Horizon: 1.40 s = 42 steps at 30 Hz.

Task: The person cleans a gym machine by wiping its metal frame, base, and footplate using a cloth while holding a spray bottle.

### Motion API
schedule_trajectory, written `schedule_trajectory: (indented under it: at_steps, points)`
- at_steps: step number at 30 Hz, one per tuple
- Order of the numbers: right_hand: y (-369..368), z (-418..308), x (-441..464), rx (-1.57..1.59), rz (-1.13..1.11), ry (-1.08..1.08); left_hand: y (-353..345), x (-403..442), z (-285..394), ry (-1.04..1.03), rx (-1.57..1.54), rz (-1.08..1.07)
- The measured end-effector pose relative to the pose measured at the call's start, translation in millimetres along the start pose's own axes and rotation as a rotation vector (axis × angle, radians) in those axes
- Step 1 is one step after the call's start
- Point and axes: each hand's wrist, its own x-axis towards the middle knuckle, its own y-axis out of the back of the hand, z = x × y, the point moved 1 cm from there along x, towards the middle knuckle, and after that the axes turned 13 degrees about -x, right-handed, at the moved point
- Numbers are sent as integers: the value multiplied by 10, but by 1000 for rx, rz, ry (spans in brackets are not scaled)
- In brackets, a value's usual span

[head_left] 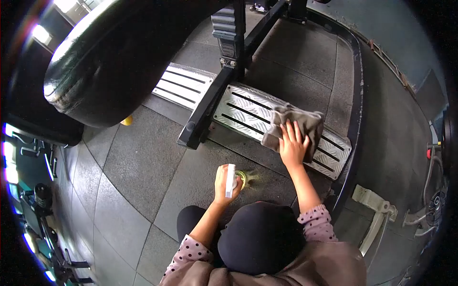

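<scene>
My left hand (222,186) is closed round a spray bottle (231,180) with a white trigger head. Yellow-green shows on the bottle's body, which my fingers partly hide. Stretched out flat, my right hand (293,148) presses on a grey-brown cloth (311,123), its fingers a little apart. The cloth lies rumpled across a silver tread-patterned metal footplate (244,106) with black strips. It covers the middle of the plate, whose right end shows past the cloth. The bottle is held above the floor, nearer to my body than the plate.
A second footplate (183,86) lies left of a black steel beam (208,109). A large black padded part (114,62) overhangs the upper left. A curved black frame tube (355,95) runs along the right. Dark rubber tiles (138,157) cover the floor.
</scene>
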Motion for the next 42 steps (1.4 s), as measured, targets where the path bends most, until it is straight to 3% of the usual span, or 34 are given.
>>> schedule_trajectory:
  at_steps: [4,11,19,25,32,42]
  points:
    - [4,117,-168,-10,-17,-45,-7,22,-2,-29,8,42]
    - [-2,-155,540,-18,-44,-34,-28,24,-12,-53,8,41]
    - [28,75,-79,47,-38,-38,-15,0,-7,-42,-25,67]
    - [-1,-147,463,-50,-49,-45,-38,-18,-74,-84,20,59]
    - [36,52,-43,-50,-70,-15,-1,-39,-8,-41,16,82]
    - [-15,-57,310,-46,-28,-24,-45,-39,-51,-8,20,86]
